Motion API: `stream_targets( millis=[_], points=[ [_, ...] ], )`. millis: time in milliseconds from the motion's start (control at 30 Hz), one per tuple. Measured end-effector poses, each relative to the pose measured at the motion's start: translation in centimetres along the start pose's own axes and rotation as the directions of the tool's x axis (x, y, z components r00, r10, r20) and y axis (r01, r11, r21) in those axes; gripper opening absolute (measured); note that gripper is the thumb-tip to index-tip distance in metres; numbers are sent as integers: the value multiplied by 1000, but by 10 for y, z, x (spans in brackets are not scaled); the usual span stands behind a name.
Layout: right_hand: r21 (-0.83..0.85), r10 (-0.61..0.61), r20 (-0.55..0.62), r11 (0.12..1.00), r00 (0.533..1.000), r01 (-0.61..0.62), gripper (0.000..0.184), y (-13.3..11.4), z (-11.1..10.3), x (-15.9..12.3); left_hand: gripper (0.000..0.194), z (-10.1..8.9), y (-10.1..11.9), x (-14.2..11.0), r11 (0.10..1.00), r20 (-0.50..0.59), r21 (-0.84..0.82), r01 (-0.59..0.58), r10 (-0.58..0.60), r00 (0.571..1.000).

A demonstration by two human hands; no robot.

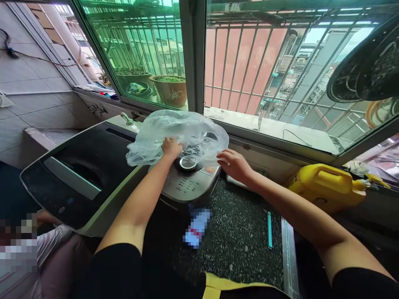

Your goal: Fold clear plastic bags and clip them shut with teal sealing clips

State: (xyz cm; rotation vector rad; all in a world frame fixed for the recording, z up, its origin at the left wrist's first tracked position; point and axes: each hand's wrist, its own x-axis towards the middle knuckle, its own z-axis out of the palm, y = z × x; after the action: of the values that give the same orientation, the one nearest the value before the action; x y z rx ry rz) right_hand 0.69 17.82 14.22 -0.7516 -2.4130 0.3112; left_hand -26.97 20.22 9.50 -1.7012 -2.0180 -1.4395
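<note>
A clear, crumpled plastic bag [156, 128] lies over the back and top of a silver electric cooker [174, 185], which has a round dial and printed buttons at its front. My left hand [172, 148] is closed on the bag near the middle of its front side. At the bag's right edge, my right hand [235, 165] has its fingers bent and pinches the plastic, though the exact grip is partly hidden. The cooker's front panel shows below the bag; its rear part is covered.
A black-topped washing machine [77, 166] stands to the left, with a seated person partly in view below it. On the dark speckled counter [240, 232] are a blurred packet [197, 228] and a turquoise strip [269, 230]. A yellow jug [324, 187] lies right, below barred windows.
</note>
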Motion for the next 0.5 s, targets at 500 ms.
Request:
stream_targets(
  millis=[500],
  points=[
    [605, 697, -229, 649, 680, -462, 22, -29, -40, -177, 35, -31, 190, -194, 753, 90, -327, -572, 627, 774]
  ],
)
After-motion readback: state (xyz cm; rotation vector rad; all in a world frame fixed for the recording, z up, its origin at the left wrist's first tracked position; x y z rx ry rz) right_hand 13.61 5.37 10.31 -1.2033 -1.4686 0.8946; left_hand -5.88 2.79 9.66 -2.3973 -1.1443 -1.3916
